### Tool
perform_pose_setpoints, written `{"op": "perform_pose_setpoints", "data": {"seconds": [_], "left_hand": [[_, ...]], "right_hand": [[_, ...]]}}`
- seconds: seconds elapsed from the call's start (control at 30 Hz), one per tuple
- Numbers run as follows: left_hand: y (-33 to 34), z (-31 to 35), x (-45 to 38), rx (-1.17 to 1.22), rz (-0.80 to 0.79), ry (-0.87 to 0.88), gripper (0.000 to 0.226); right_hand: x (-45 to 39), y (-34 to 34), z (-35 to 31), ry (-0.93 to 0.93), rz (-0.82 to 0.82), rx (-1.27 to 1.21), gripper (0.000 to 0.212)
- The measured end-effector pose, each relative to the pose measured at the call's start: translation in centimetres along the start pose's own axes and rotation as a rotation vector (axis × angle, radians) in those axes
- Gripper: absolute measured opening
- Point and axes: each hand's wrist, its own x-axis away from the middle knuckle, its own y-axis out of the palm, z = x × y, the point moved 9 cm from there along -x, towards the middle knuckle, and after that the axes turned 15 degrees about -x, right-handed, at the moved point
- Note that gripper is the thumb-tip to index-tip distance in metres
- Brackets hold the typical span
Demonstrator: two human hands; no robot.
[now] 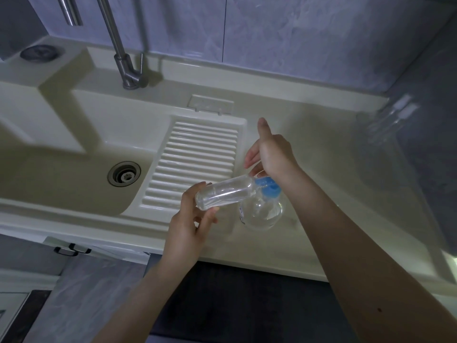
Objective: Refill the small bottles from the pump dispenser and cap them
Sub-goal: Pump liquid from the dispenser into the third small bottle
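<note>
Bottle (223, 195) tilted, mouth toward pump (268, 188)

Cream counter (321, 184), pump dispenser (262, 211) standing just right of ribbed drainboard (195, 164); clear bottles (385, 120) far right.

We have one head-worn wide view, looking forward and steeply down over the counter (321, 169) and sink (74, 174); hands sit close, mid-frame; tiled wall (296, 33) fills the top edge.
</note>
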Motion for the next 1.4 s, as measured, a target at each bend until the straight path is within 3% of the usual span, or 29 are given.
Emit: {"op": "perform_pose_setpoints", "data": {"seconds": [0.27, 0.77, 1.0, 1.17, 1.4], "left_hand": [[-0.7, 0.7, -0.3, 0.053, 0.024, 0.034, 0.039], [0.0, -0.8, -0.1, 0.049, 0.014, -0.012, 0.040], [0.9, -0.8, -0.1, 0.175, -0.043, 0.005, 0.034], [1.8, -0.7, 0.3, 0.273, -0.084, -0.013, 0.034], [2.7, -1.2, 0.4, 0.289, -0.104, -0.057, 0.027]], "right_hand": [[-0.6, 0.1, -0.8, 0.042, -0.058, -0.100, 0.085], [-0.1, 0.0, -0.5, -0.062, 0.038, 0.190, 0.083], [-0.3, 0.2, -0.4, 0.040, -0.031, 0.010, 0.087], [-0.3, 0.3, -0.6, 0.029, -0.050, 0.059, 0.087], [0.0, -0.3, -1.3, -0.065, 0.046, 0.212, 0.085]]}}
